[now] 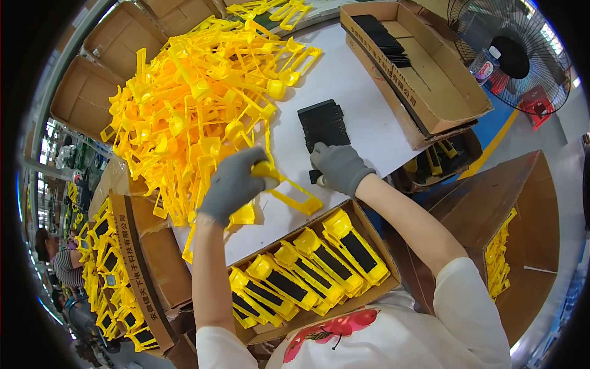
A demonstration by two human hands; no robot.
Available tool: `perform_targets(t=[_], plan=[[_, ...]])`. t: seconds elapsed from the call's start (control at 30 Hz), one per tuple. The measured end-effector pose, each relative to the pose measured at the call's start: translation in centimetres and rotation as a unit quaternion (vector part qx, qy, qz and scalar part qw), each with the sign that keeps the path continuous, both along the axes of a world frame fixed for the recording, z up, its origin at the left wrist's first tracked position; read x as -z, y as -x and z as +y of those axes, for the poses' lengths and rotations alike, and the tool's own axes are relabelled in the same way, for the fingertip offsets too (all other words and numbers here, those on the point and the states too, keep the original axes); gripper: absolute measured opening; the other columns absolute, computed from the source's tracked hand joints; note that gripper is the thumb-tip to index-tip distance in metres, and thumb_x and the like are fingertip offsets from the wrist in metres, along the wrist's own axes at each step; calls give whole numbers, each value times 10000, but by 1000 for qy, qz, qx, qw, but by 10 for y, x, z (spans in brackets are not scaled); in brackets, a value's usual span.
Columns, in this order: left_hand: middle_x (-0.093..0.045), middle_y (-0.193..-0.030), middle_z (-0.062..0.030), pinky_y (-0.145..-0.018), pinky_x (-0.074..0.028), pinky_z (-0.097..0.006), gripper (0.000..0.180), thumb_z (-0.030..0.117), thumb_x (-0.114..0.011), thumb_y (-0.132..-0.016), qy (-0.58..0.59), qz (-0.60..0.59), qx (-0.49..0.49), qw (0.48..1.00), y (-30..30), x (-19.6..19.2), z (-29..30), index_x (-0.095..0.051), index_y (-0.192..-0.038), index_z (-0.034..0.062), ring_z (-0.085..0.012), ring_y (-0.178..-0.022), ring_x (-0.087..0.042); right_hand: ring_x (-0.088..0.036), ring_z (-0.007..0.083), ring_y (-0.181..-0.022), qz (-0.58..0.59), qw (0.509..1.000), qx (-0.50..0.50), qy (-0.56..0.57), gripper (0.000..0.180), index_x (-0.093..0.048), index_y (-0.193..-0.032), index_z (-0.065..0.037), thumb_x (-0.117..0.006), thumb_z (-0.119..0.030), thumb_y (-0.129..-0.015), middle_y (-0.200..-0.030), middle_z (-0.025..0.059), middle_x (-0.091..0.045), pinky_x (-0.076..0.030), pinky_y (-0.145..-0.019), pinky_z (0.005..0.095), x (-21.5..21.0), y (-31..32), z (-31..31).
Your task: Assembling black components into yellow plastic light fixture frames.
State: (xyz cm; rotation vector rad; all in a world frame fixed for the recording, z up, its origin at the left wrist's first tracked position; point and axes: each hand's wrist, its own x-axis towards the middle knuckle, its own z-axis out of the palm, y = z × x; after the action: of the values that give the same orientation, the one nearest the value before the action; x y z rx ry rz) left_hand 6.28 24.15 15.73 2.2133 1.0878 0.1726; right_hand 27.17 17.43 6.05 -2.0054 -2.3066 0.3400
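Observation:
My left hand (pixel 232 183), in a grey glove, grips a yellow plastic frame part (pixel 292 192) by its round end, the open rectangular end pointing right over the white table (pixel 356 104). My right hand (pixel 340 166), also gloved, pinches a black flat card (pixel 314 176) at the near edge of a small stack of black cards (pixel 322 124). A big heap of the same yellow frame parts (pixel 196 104) lies just left of my hands.
A cardboard box (pixel 369 243) at the near table edge holds several yellow parts fitted with black cards. A long box (pixel 424 74) with black cards sits at the right. More boxes of yellow parts stand left (pixel 132 246) and right (pixel 528 234). A fan (pixel 510 55) stands far right.

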Motion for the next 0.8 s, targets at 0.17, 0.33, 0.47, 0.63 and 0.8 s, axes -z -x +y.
perform_targets(t=[0.17,0.33,0.47,0.63,0.8], plan=[[-663,-778,-57,-452,-433,-200,121,50,-676,-792,197,-183,-198,943,54,1,-55,-635,-903,23,-80,-596,-594,-658,329,-845,226,973,44,-28,256,-643,-956,-50,-707,-220,-775,-885,164,-680,-520,-743,404,6,-22,-13],[-682,-887,-119,-550,-514,-235,258,31,-590,-810,256,-373,-302,839,101,39,-118,-667,-1049,-28,-148,-686,-641,-570,73,-724,563,808,169,31,219,-647,-941,-16,-694,-214,-862,-775,24,-629,-469,-655,228,-69,-15,-61],[-669,-969,-119,-637,-527,-267,261,95,-607,-873,340,-425,-337,768,78,60,-158,-625,-1105,-25,-167,-745,-641,-547,25,-539,647,725,199,125,170,-609,-971,-47,-677,-168,-873,-727,26,-640,-365,-435,164,-88,11,-107],[-666,-978,-140,-624,-530,-272,305,95,-623,-892,428,-457,-319,712,62,56,-177,-600,-1170,-26,-208,-752,-666,-648,84,-630,591,771,190,143,171,-600,-1026,-26,-631,-128,-893,-766,65,-685,-493,-557,214,-86,33,-135],[-660,-957,-131,-633,-555,-287,300,60,-629,-879,415,-455,-320,720,60,53,-185,-613,-1159,-46,-225,-749,-676,-676,154,-630,516,844,132,64,187,-602,-1016,-31,-653,-154,-884,-753,101,-682,-515,-575,264,-76,41,-145]])
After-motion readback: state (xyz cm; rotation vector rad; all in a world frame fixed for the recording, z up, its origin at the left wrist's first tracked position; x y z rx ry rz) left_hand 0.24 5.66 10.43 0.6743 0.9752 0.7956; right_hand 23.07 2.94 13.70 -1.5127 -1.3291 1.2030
